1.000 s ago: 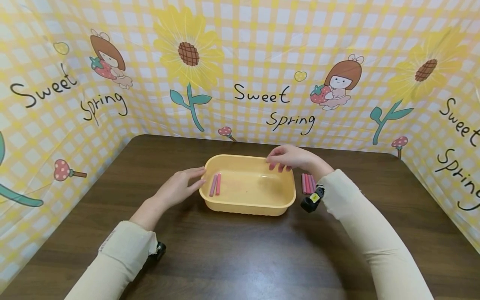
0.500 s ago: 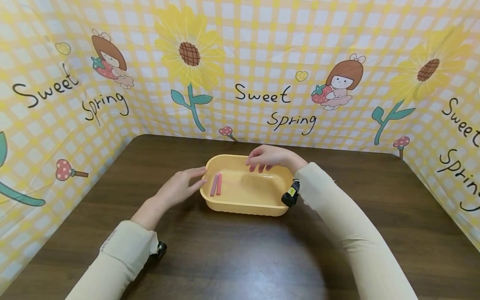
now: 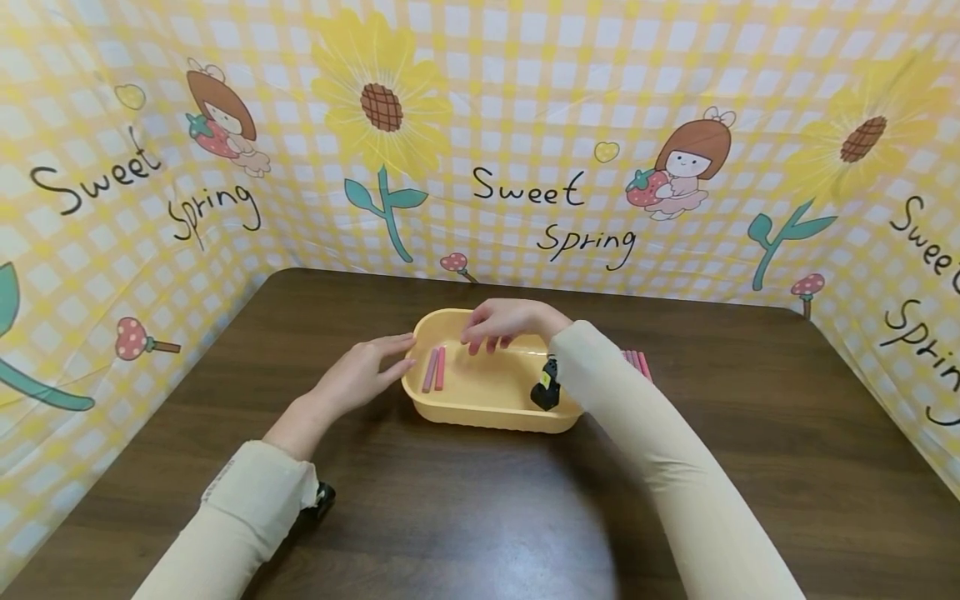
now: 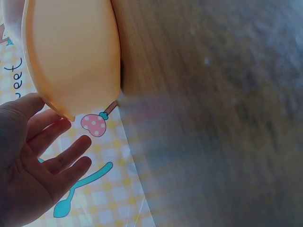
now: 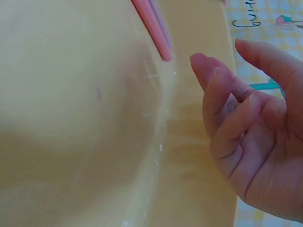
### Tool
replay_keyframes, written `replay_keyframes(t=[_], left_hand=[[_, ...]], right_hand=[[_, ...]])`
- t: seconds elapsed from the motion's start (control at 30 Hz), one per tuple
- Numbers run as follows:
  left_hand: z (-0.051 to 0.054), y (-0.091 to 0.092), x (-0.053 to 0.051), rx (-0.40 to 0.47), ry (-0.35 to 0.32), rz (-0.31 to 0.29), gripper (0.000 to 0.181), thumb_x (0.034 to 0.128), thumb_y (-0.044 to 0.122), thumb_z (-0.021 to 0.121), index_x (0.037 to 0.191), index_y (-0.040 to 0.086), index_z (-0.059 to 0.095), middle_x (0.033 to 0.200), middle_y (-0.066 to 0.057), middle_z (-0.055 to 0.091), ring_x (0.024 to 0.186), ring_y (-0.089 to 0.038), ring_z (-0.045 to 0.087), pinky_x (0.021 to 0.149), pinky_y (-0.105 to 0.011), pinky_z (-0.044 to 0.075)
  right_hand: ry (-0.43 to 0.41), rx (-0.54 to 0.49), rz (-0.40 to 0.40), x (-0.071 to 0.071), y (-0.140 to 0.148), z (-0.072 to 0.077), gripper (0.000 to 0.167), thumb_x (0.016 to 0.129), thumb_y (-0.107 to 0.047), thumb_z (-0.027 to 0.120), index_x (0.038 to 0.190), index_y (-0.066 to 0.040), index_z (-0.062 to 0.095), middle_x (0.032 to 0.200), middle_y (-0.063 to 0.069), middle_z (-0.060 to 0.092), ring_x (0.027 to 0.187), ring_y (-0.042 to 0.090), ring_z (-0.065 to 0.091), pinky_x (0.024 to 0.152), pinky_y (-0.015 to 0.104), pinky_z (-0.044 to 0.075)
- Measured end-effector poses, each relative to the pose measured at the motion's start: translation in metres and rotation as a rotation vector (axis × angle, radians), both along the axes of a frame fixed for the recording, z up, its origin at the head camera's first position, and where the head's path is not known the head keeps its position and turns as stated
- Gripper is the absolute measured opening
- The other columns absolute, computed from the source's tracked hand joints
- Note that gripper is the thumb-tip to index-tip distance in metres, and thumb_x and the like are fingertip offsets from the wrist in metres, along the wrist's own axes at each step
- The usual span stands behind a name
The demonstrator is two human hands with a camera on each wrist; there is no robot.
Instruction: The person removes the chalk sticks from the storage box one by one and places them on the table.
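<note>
My left hand (image 3: 363, 372) rests at the left end of a yellow plastic basin (image 3: 487, 415). In the left wrist view its thumb laps over the rim, with fingertips against the outer wall. Inside the basin, near that end, lie a mauve stick (image 3: 430, 371) and a pink stick (image 3: 440, 368), side by side. Over the basin's far side hovers my right hand (image 3: 504, 321), its fingers loosely curled around nothing. In the right wrist view the pink stick (image 5: 154, 30) partly covers the mauve one beyond the fingertips.
Several pink and mauve sticks (image 3: 638, 364) lie on the dark wooden table (image 3: 420, 500), right of the basin, partly hidden by my right sleeve. A printed yellow checked cloth (image 3: 517, 125) walls the table's back and sides.
My right hand has moved left across the basin, from its far right corner to above its middle. My left hand, the basin and the sticks inside have stayed put.
</note>
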State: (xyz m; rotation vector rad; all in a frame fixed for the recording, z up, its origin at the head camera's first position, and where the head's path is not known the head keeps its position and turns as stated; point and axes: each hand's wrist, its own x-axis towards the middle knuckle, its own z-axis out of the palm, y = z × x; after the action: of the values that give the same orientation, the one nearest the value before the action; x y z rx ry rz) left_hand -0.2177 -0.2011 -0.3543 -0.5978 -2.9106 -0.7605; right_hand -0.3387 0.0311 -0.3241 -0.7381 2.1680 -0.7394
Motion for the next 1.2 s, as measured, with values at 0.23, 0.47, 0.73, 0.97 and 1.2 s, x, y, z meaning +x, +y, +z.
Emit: replay_keyframes(t=[0.23,0.47,0.73,0.97,1.2], left_hand=[[-0.001,0.000,0.000,0.001,0.014,0.001,0.043,0.0949,0.021,0.054,0.133,0.000,0.050,0.138,-0.018,0.050,0.128,-0.035,0.047,0.107,-0.050,0.037],[-0.002,0.000,0.000,0.004,0.017,-0.003,0.043,0.0948,0.020,0.054,0.133,0.000,0.050,0.138,-0.018,0.050,0.127,-0.035,0.047,0.107,-0.050,0.038],[-0.002,0.001,-0.001,0.003,0.022,-0.004,0.043,0.0943,0.020,0.055,0.132,-0.001,0.051,0.137,-0.018,0.051,0.127,-0.035,0.048,0.107,-0.050,0.038],[-0.001,0.001,-0.001,0.006,0.020,-0.003,0.042,0.0941,0.019,0.055,0.131,0.000,0.052,0.136,-0.018,0.051,0.127,-0.034,0.048,0.107,-0.050,0.038],[0.001,0.001,0.000,0.006,0.014,0.004,0.042,0.0941,0.020,0.055,0.131,0.000,0.052,0.137,-0.018,0.051,0.127,-0.034,0.048,0.107,-0.050,0.038]], right_hand=[[-0.028,0.049,0.027,-0.002,-0.020,-0.013,0.031,0.093,-0.032,0.054,0.109,-0.006,0.063,0.093,0.004,0.069,0.063,0.007,0.054,0.052,0.017,0.040],[-0.068,0.065,0.027,-0.002,-0.032,-0.025,0.027,0.093,-0.033,0.054,0.087,-0.008,0.062,0.070,-0.005,0.062,0.050,0.004,0.045,0.046,0.015,0.033],[-0.052,0.092,0.009,-0.004,-0.037,-0.036,0.032,0.094,-0.034,0.053,0.078,-0.009,0.065,0.062,-0.006,0.062,0.045,0.003,0.040,0.043,0.015,0.030],[0.020,0.113,0.021,-0.004,-0.041,-0.040,0.036,0.093,-0.042,0.053,0.075,-0.014,0.068,0.063,-0.006,0.065,0.042,0.003,0.038,0.041,0.016,0.028],[0.052,0.119,0.010,-0.002,-0.045,-0.040,0.036,0.092,-0.038,0.056,0.070,-0.012,0.067,0.059,-0.006,0.064,0.040,0.003,0.035,0.040,0.017,0.027]])
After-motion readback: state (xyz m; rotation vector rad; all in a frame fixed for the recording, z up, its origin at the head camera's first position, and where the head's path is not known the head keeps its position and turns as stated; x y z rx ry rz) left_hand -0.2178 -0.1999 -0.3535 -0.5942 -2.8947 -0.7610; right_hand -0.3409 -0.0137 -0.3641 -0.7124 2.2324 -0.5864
